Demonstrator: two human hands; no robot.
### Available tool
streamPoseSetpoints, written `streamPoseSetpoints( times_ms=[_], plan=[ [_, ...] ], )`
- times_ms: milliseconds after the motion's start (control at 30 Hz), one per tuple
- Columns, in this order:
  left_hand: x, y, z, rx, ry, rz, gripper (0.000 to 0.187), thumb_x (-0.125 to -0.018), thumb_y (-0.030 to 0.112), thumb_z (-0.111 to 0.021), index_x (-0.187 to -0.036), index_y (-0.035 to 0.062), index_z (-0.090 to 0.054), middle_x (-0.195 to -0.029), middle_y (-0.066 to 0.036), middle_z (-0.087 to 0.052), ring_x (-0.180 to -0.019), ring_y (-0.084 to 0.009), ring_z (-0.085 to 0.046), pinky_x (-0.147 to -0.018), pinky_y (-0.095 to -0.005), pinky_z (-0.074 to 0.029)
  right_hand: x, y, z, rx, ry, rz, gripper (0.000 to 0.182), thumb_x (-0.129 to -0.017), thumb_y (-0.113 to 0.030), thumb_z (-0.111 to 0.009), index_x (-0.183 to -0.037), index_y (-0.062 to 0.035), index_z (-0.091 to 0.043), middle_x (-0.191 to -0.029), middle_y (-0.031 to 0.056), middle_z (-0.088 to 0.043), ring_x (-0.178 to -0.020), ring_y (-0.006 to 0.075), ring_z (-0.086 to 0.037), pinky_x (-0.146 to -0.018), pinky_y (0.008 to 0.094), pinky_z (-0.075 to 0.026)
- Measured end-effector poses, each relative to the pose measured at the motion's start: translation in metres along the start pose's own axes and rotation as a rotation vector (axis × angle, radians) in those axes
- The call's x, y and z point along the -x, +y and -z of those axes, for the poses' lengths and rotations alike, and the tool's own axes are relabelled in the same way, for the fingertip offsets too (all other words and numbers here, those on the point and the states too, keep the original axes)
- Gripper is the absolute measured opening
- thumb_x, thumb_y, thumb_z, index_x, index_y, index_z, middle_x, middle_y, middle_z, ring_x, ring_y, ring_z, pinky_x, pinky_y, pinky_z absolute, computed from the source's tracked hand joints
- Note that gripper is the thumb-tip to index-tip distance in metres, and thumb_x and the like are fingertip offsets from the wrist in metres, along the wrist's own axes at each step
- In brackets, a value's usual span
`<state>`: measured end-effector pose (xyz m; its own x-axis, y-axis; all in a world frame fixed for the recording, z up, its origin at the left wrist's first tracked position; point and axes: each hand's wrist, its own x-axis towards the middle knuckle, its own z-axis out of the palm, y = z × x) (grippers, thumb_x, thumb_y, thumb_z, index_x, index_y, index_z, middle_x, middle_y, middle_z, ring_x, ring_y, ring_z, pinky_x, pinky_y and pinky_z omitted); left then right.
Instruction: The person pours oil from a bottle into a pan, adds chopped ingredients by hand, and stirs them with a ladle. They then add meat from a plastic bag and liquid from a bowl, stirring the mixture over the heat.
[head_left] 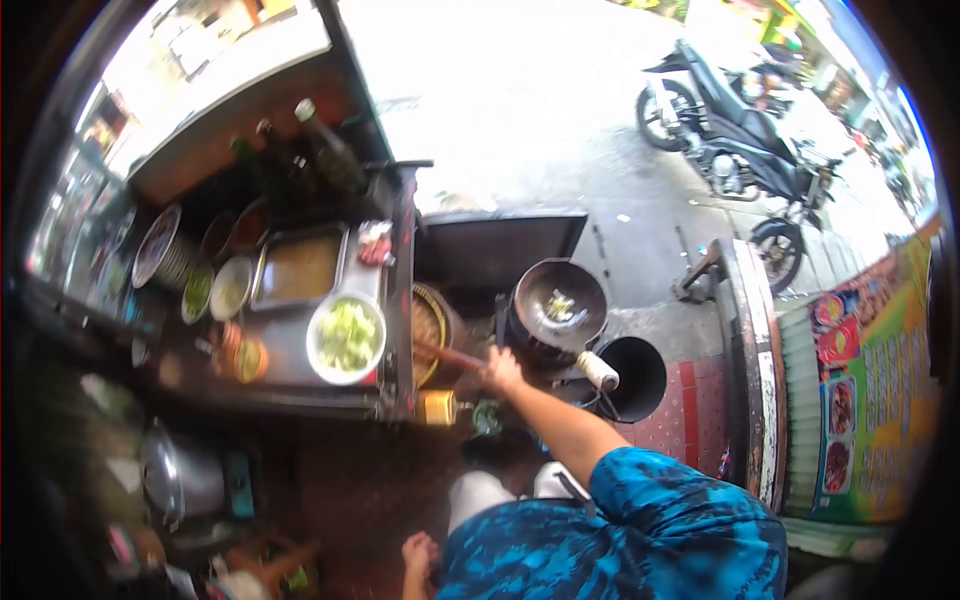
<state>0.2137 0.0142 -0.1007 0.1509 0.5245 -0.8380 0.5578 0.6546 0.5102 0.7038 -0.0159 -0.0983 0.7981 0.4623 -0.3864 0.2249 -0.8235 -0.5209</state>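
My right hand (503, 372) is closed around the wooden handle (455, 356) of a utensil. Its far end reaches left over a round pot (447, 318) beside the cart; the head cannot be made out. Just beyond that hand sits a dark wok (585, 290) holding a small heap of pale and green food (560, 305). The wok's handle (598, 371), wrapped in white, points toward me. Low by my body, my left hand (421, 550) has its fingers curled, with nothing visible in them.
On the cart at left are a white bowl of chopped greens (346, 338), a metal tray (300, 268), stacked plates (160, 250) and bottles (330, 150). A black bucket (640, 380) stands right of the wok. Beyond are a bench (750, 370) and a motorcycle (735, 130).
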Motion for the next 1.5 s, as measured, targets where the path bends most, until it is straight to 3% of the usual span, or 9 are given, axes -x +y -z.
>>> streamPoseSetpoints(
  times_ms=[100,133,200,267,367,733,933,1167,1500],
  plan=[
    [-0.019,0.009,0.015,-0.072,-0.020,0.027,0.026,-0.086,0.007,-0.060,-0.112,0.0032,-0.057,-0.087,-0.011,-0.063,-0.070,-0.0219,-0.065,-0.055,-0.0335,-0.056,-0.013,-0.006,0.001,-0.095,-0.203,-0.005,0.060,-0.080,-0.044,-0.067,-0.111,0.0037,-0.049,-0.102,0.0320,-0.062,-0.099,0.0417,-0.062,-0.081,0.0470,-0.051],
    [-0.029,0.004,0.025,-0.067,-0.050,0.041,0.027,-0.087,0.008,-0.059,-0.114,0.0029,-0.056,-0.094,-0.013,-0.062,-0.078,-0.0256,-0.065,-0.063,-0.0383,-0.056,-0.016,-0.017,0.007,-0.042,-0.310,-0.091,0.086,-0.055,-0.049,-0.085,-0.120,-0.0012,-0.055,-0.113,0.0241,-0.062,-0.103,0.0341,-0.063,-0.085,0.0384,-0.053],
    [-0.032,0.015,0.024,-0.068,-0.099,0.056,0.029,-0.089,0.009,-0.057,-0.117,0.0026,-0.055,-0.101,-0.015,-0.061,-0.086,-0.0294,-0.065,-0.070,-0.0431,-0.057,-0.018,-0.030,0.014,0.024,-0.362,-0.069,0.069,-0.065,-0.041,-0.082,-0.115,0.0001,-0.060,-0.110,0.0203,-0.064,-0.095,0.0315,-0.066,-0.080,0.0385,-0.055],
    [-0.012,0.035,0.012,0.013,-0.109,-0.030,0.018,-0.088,0.022,-0.062,-0.084,0.0052,-0.065,-0.084,-0.008,-0.063,-0.073,-0.0207,-0.060,-0.064,-0.0344,-0.047,-0.023,-0.034,0.013,-0.394,-0.592,0.084,0.048,-0.083,-0.038,-0.067,-0.111,-0.0002,-0.059,-0.095,0.0166,-0.067,-0.087,0.0277,-0.067,-0.073,0.0396,-0.052],
    [-0.058,0.028,0.016,-0.094,-0.072,0.156,0.028,-0.091,0.009,-0.055,-0.118,0.0020,-0.054,-0.107,-0.017,-0.060,-0.093,-0.0324,-0.064,-0.077,-0.0472,-0.055,-0.021,-0.070,0.064,-0.333,-0.612,0.125,0.034,-0.085,-0.029,-0.066,-0.105,-0.0019,-0.062,-0.087,0.0080,-0.064,-0.075,0.0192,-0.063,-0.064,0.0342,-0.050],
    [-0.055,0.060,-0.042,-0.045,-0.101,-0.018,0.023,-0.086,0.007,-0.057,-0.109,0.0055,-0.058,-0.086,-0.008,-0.062,-0.070,-0.0182,-0.063,-0.057,-0.0314,-0.054,0.002,-0.030,0.206,-0.235,-0.677,0.147,0.021,-0.093,-0.019,-0.057,-0.096,-0.0004,-0.064,-0.061,0.0011,-0.054,-0.045,0.0103,-0.049,-0.036,0.0252,-0.035],
    [-0.027,0.037,-0.082,-0.046,-0.069,-0.059,0.025,-0.087,0.008,-0.057,-0.111,0.0053,-0.058,-0.090,-0.008,-0.063,-0.073,-0.0184,-0.063,-0.060,-0.0322,-0.054,0.099,0.066,0.299,-0.573,-0.395,0.112,0.022,-0.088,-0.011,-0.058,-0.107,-0.0018,-0.064,-0.068,0.0045,-0.061,-0.051,0.0095,-0.054,-0.044,0.0225,-0.043],
    [0.030,-0.001,-0.135,-0.220,-0.057,-0.012,0.029,-0.088,0.012,-0.058,-0.116,0.0033,-0.058,-0.096,-0.009,-0.064,-0.082,-0.0204,-0.065,-0.066,-0.0341,-0.055,0.223,0.168,0.332,-0.162,0.229,0.256,0.032,-0.077,-0.010,-0.065,-0.109,-0.0055,-0.063,-0.086,0.0196,-0.064,-0.085,0.0391,-0.062,-0.074,0.0418,-0.049],
    [0.074,-0.018,-0.169,-0.367,-0.070,-0.088,0.031,-0.086,0.009,-0.060,-0.117,0.0010,-0.057,-0.098,-0.011,-0.065,-0.081,-0.0216,-0.066,-0.067,-0.0331,-0.055,0.214,0.210,0.270,-0.067,0.310,0.247,0.031,-0.082,-0.017,-0.063,-0.112,-0.0098,-0.061,-0.090,0.0171,-0.059,-0.086,0.0382,-0.060,-0.074,0.0460,-0.048]
  ],
)
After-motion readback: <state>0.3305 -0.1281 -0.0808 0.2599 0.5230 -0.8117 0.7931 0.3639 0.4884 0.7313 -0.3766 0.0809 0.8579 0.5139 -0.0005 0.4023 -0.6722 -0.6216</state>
